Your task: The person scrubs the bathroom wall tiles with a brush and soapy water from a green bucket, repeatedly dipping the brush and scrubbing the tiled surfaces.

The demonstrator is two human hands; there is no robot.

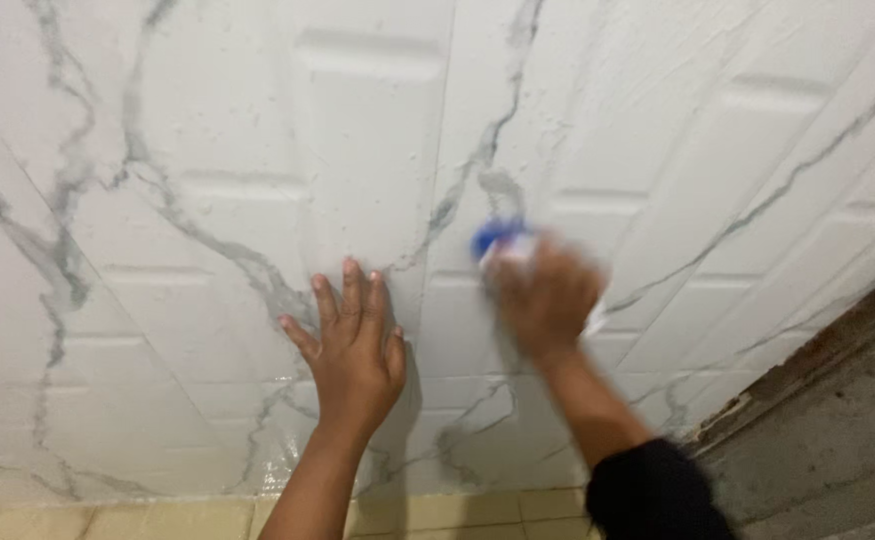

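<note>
The blue and white tool (503,243) sits at the fingertips of the right hand (546,298), pressed against the marble-patterned sheet (208,150) covering the panelled door, just right of the left hand (355,352). The right hand is blurred, its fingers closed around the tool. The left hand lies flat on the sheet, fingers spread apart, holding nothing

wall (208,150): white marble-look panels, grey veins
floor (158,520): beige tiles, 6 o'clock
bare wall (838,430): grey, rough, 4 o'clock
</note>
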